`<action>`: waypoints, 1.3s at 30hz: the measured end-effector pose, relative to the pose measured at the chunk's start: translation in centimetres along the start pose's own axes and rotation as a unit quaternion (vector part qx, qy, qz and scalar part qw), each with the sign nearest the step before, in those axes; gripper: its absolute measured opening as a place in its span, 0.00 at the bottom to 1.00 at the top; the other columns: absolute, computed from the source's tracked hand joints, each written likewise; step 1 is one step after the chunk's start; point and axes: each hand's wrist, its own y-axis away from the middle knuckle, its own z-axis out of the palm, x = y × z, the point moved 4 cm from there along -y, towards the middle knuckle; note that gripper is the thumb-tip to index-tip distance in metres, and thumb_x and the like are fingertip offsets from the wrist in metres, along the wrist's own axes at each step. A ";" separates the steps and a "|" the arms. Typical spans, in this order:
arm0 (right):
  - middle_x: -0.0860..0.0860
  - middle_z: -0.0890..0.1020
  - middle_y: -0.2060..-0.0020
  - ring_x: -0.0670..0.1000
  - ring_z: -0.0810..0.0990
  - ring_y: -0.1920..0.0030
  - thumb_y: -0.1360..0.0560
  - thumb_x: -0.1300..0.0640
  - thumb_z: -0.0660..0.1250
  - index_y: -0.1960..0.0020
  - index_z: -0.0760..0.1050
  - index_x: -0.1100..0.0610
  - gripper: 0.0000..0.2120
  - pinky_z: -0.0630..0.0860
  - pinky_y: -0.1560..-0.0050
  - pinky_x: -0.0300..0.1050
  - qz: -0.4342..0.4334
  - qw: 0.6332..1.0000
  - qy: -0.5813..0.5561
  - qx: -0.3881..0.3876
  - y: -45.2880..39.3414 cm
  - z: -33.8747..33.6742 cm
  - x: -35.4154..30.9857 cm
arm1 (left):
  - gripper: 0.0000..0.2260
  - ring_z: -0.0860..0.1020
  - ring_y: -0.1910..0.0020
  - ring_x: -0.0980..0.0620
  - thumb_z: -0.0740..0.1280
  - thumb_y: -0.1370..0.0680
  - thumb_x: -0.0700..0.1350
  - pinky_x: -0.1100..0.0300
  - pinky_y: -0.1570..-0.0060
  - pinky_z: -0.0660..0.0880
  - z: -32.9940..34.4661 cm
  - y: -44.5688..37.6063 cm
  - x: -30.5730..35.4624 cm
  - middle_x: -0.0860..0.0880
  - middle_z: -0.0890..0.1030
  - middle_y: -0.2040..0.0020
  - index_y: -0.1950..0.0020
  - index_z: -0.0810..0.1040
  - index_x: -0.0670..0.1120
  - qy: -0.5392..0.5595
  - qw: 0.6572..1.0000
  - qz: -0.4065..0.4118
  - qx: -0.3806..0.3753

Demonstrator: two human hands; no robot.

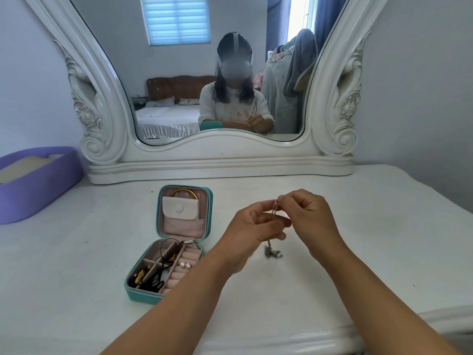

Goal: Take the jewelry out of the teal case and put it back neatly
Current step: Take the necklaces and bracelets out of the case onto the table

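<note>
The teal case (133, 290) lies open on the white dressing table, left of my hands. Its lid holds a gold bangle (183, 192) and a pale snap pouch (180, 208). The tray holds two stud earrings (185, 265), black cords and gold pieces (139, 275). My left hand (252, 226) and my right hand (307, 213) are raised together right of the case, both pinching a thin pinkish chain (275, 211). The chain's silvery end (272, 252) hangs down and touches the tabletop.
A large white carved mirror (220, 160) stands at the back of the table and reflects a seated person. A purple padded tray (30, 185) sits at the far left. The table's front edge (320, 334) curves just below my forearms.
</note>
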 end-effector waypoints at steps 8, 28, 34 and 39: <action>0.52 0.84 0.63 0.47 0.71 0.77 0.23 0.56 0.58 0.61 0.76 0.58 0.13 0.66 0.73 0.38 0.101 0.972 -0.205 0.046 -1.0 -1.7 2.0 | 0.07 0.78 0.66 0.57 0.66 0.26 0.37 0.64 0.58 0.74 -1.7 -0.6 -0.9 0.51 0.82 0.64 0.51 0.81 0.46 -0.175 0.980 -0.022 0.091; 0.47 0.80 0.68 0.41 0.72 0.70 0.30 0.62 0.69 0.65 0.80 0.55 0.06 0.67 0.66 0.32 -0.026 0.983 0.088 -0.156 1.5 -0.9 3.9 | 0.18 0.78 0.44 0.54 0.58 0.25 0.31 0.67 0.45 0.70 -1.7 -4.7 -1.5 0.49 0.81 0.43 0.43 0.79 0.47 -0.370 0.927 -0.010 0.061; 0.46 0.76 0.67 0.41 0.71 0.69 0.33 0.58 0.72 0.65 0.80 0.51 0.04 0.66 0.66 0.32 -0.053 0.958 0.183 -0.212 2.2 0.1 4.6 | 0.22 0.75 0.39 0.52 0.54 0.26 0.30 0.63 0.40 0.70 -1.7 -4.4 -1.7 0.47 0.79 0.40 0.41 0.78 0.47 -0.443 0.896 0.004 0.036; 0.45 0.76 0.66 0.40 0.72 0.69 0.34 0.59 0.72 0.65 0.79 0.52 0.04 0.66 0.66 0.30 -0.047 0.952 0.186 -0.237 2.5 0.0 4.5 | 0.17 0.76 0.42 0.48 0.57 0.24 0.33 0.56 0.40 0.73 -1.9 -4.1 -0.8 0.48 0.79 0.40 0.44 0.79 0.49 -0.481 0.875 0.018 0.053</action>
